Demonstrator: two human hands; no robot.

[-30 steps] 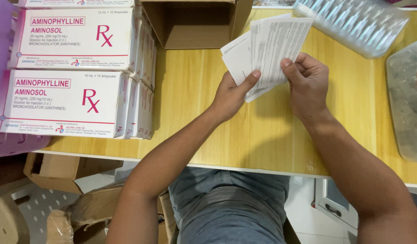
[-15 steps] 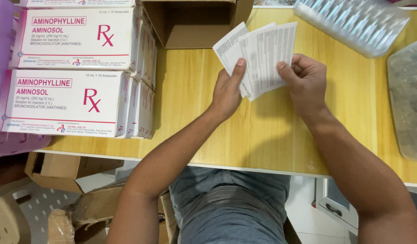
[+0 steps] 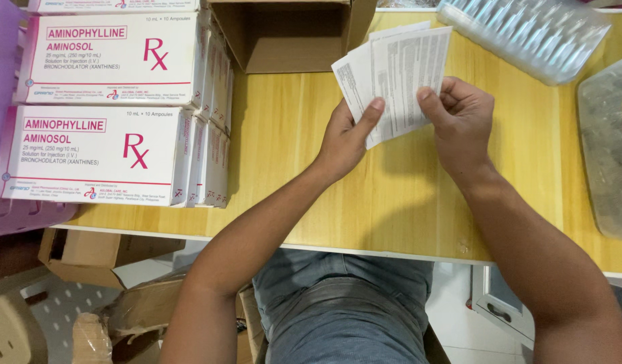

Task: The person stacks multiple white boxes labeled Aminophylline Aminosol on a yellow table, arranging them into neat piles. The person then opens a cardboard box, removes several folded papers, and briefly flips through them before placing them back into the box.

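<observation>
My left hand [image 3: 346, 138] and my right hand [image 3: 460, 121] both grip a small fanned stack of white printed paper leaflets [image 3: 396, 73], held upright above the yellow wooden table [image 3: 392, 195]. The left thumb presses the lower front of the sheets. The right thumb rests on their right edge, fingers curled behind. An open brown cardboard box [image 3: 290, 34] sits just beyond the leaflets at the table's far side.
Stacks of white medicine cartons with pink trim [image 3: 102, 152] fill the table's left. A purple plastic crate [image 3: 4, 101] stands at far left. A clear plastic ampoule tray [image 3: 526, 37] lies far right; another plastic-covered tray [image 3: 607, 141] at the right edge. Cardboard boxes [image 3: 88, 256] sit on the floor.
The leaflets have shifted slightly between my hands, with the sheets fanning out a little more. My right thumb has moved onto the right edge of the front sheet.
</observation>
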